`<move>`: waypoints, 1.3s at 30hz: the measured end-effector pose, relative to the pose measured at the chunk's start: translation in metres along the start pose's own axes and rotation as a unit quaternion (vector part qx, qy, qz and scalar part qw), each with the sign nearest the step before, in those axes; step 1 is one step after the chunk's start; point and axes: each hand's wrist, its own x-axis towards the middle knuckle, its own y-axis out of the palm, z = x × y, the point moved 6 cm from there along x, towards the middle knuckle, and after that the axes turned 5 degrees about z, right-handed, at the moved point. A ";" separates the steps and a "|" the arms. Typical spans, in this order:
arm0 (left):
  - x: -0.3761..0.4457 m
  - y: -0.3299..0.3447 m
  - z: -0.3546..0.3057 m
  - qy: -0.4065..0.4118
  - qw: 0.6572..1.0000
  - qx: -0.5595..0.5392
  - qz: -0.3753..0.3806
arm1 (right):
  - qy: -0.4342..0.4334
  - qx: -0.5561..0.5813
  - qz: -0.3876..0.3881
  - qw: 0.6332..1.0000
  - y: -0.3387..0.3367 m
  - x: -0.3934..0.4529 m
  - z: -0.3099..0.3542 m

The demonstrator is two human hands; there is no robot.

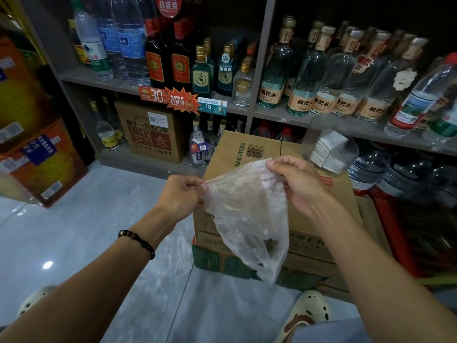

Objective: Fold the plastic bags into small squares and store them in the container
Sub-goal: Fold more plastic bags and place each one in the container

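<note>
The shelves (247, 108) of bottles fill the space beyond the fingers, and the pale tiled floor (74, 219) spreads below them. Just behind and under the fingers stands a stack of cardboard boxes (249, 149); its flat top looks like the surface meant for folding. On that top, beyond the right fingers, sits a clear container (332, 154) holding what seem to be folded squares, so finished bags likely go there.

The plastic bag (249, 219) hangs in the air between the two hands, in front of the boxes, unfolded and drooping to a point. The left hand (179, 194) pinches one top corner with its fingers (195, 185) curled shut on the film; the right hand (296, 180) pinches the other corner between thumb and fingers (273, 164). Holding both corners apart probably serves to stretch the top edge straight, letting the bag fall flat before folding. Another crumpled bag (174, 253) lies on the floor below the left wrist.
</note>
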 end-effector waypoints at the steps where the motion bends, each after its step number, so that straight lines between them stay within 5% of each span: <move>1: 0.003 0.000 0.001 -0.001 1.000 0.023 -0.004 | -0.008 -0.026 -0.010 1.000 -0.003 0.001 0.001; 4: 0.015 0.000 0.003 -0.003 0.995 0.094 -0.032 | -0.041 -0.114 -0.015 0.993 -0.007 0.004 0.006; 7: 0.030 0.023 -0.018 0.039 0.998 0.048 0.004 | -0.058 -0.186 0.010 0.981 -0.005 0.006 0.007; 10: 0.040 0.063 -0.049 0.086 0.992 0.046 0.084 | -0.065 -0.182 0.043 0.980 0.002 0.010 0.007; 13: 0.049 0.078 -0.060 0.126 0.989 0.036 0.070 | -0.068 -0.149 0.025 0.986 -0.009 0.011 0.009; 18: 0.065 0.076 -0.061 0.120 0.989 -0.077 0.047 | 0.081 -0.294 0.134 0.943 -0.042 0.011 -0.019; 20: 0.075 0.067 -0.056 0.115 0.989 -0.084 0.026 | 0.105 -0.324 0.114 0.933 -0.060 0.016 -0.028; 26: 0.100 0.045 -0.030 0.123 0.992 -0.011 -0.022 | 0.106 -0.149 0.056 0.982 -0.087 0.040 -0.034; 30: 0.113 0.038 -0.019 0.157 0.980 0.097 -0.078 | 0.098 -0.177 0.031 0.979 -0.097 0.062 -0.021; 35: 0.127 0.038 -0.010 0.125 0.972 0.177 -0.085 | 0.046 -0.399 -0.117 0.908 -0.110 0.093 -0.007; 39: 0.128 0.037 0.002 0.046 0.967 0.235 -0.086 | 0.007 -0.524 -0.154 0.838 -0.091 0.086 -0.007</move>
